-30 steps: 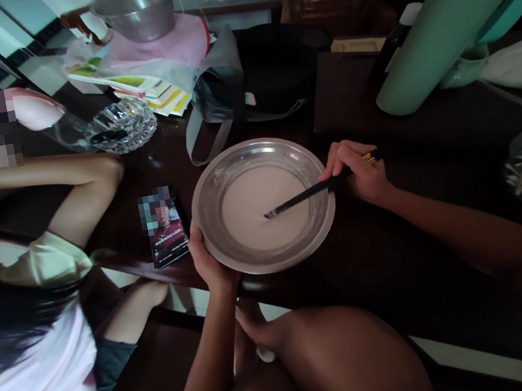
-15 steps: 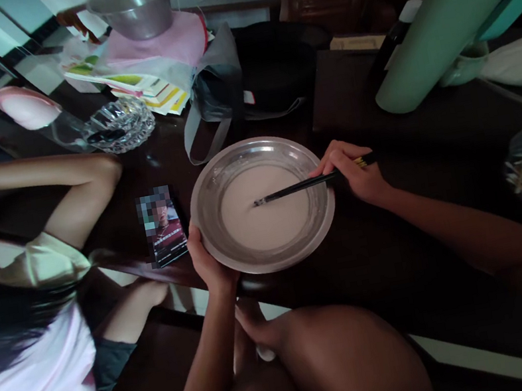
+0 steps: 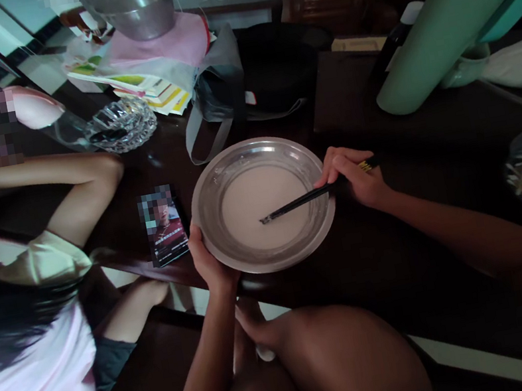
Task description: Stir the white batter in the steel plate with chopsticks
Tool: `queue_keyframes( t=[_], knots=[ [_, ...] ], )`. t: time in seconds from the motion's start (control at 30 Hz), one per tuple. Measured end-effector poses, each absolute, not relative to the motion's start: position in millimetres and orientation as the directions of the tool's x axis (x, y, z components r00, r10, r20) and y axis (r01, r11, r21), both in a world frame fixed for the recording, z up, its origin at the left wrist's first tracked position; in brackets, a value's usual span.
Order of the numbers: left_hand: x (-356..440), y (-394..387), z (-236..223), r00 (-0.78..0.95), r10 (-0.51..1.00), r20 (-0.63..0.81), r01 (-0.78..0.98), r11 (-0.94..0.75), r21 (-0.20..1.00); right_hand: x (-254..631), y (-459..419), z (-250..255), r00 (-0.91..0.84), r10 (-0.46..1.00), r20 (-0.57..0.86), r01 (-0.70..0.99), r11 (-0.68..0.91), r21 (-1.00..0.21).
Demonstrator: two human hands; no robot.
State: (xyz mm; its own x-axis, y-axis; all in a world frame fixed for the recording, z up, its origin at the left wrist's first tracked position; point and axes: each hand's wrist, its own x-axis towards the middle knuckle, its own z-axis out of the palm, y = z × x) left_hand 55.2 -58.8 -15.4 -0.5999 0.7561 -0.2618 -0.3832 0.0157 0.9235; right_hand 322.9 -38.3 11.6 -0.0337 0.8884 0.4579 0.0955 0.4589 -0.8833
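A wide metal bowl [image 3: 220, 250] stands at the front edge of the dark table, holding a pale, milky liquid [image 3: 256, 196]. My left hand [image 3: 209, 262] grips its left rim, thumb on top and the other fingers hidden underneath. Over the right rim, my right hand [image 3: 355, 172] is closed around black chopsticks [image 3: 297, 202] with gold marks near the upper end. Their wet tips meet the liquid near the bowl's middle. Left of the bowl a phone [image 3: 166, 229] lies with its screen lit.
A person [image 3: 27, 331] sits at the left, one elbow on the table [image 3: 144, 165]. Behind are a glass bowl [image 3: 125, 125], a stack of books [image 3: 163, 98] under a metal basin [image 3: 145, 13], and a grey bag [image 3: 222, 88]. A green cylinder [image 3: 442, 22] leans at the right.
The chopstick tips have moved slightly toward me in the liquid, and my right hand has shifted a little. The left hand stays on the rim. The seated person's head has come into view.
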Motion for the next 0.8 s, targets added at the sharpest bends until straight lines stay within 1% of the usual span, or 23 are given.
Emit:
queue_keyframes(
  t=[0.07,0.2,0.37,0.5,0.53,0.67,0.73,0.8],
  knots=[
    [56.2,-58.9,-13.4,-0.583,0.763,-0.279,-0.410,0.020,0.912,322.6,-38.4,12.0,-0.046,0.891,0.452,0.125,0.454,-0.882],
    [56.7,-58.6,-13.0,-0.594,0.748,-0.296,-0.412,0.033,0.910,322.9,-37.1,12.0,0.041,0.882,0.470,0.139,0.460,-0.877],
    [56.2,-57.9,-15.7,-0.594,0.749,-0.293,-0.417,0.025,0.909,323.1,-37.5,10.9,-0.058,0.883,0.466,0.128,0.470,-0.873],
    [55.4,-58.2,-16.9,-0.602,0.759,-0.248,-0.377,0.004,0.926,323.0,-37.2,11.9,0.037,0.877,0.479,0.119,0.472,-0.874],
    [54.9,-58.3,-17.4,-0.609,0.758,-0.235,-0.363,-0.002,0.932,322.9,-37.4,12.0,0.037,0.876,0.481,0.109,0.475,-0.873],
    [53.7,-58.2,-19.3,-0.588,0.772,-0.242,-0.388,-0.006,0.922,322.6,-38.3,11.8,-0.055,0.882,0.468,0.142,0.471,-0.871],
    [54.0,-57.9,-19.2,-0.567,0.785,-0.249,-0.410,-0.007,0.912,323.1,-38.0,11.7,-0.026,0.881,0.473,0.165,0.471,-0.867],
    [54.7,-57.7,-18.2,-0.577,0.775,-0.257,-0.412,-0.004,0.911,323.9,-37.3,11.9,0.026,0.873,0.487,0.151,0.478,-0.865]
  ],
)
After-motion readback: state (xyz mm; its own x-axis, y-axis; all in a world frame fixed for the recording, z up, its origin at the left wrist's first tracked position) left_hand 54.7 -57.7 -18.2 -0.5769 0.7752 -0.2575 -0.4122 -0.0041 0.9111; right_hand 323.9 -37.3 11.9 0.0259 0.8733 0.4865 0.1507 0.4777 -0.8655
